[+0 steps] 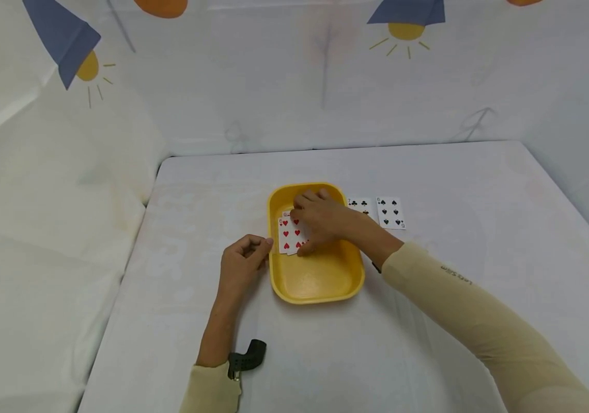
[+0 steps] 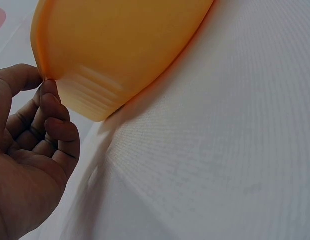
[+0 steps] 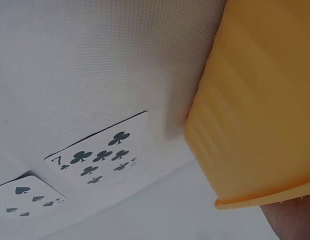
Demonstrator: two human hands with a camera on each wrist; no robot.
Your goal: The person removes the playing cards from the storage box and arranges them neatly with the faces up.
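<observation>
Head view: yellow tray [image 1: 320, 281] sits on the white table [image 1: 480, 189], used as landmark here. Right hand [image 1: 322, 221] reaches into the tray from its right side, palm down, fingers curled over the red hearts cards [image 1: 289, 234] lying in the tray's far-left part; thumb at the cards' near edge, so it appears to grip them. At least two cards overlap there, top one a hearts card, exact count unclear. Left hand [image 1: 243, 261] rests on the table just left of the tray, fingers loosely curled, fingertips touching the tray's left rim. Left wrist view: left hand [image 2: 29, 145] with curled fingers [image 2: 57, 125], thumb and fingertip against the tray's outer edge [image 2: 119, 45]; a light pinch on the rim, nothing else held. Right wrist view: tray's outer wall [image 3: 260, 110] fills the right side, the seven of clubs [image 3: 99, 155] lies face up on the table just right of the tray, spades card [image 3: 24, 200] beside it, farther from the tray. In the head view, clubs card [image 1: 360, 205] and spades card [image 1: 390, 213] lie side by side, not touching the tray. Small black object [image 1: 247, 354] at the left wrist, near side of the tray.
</observation>
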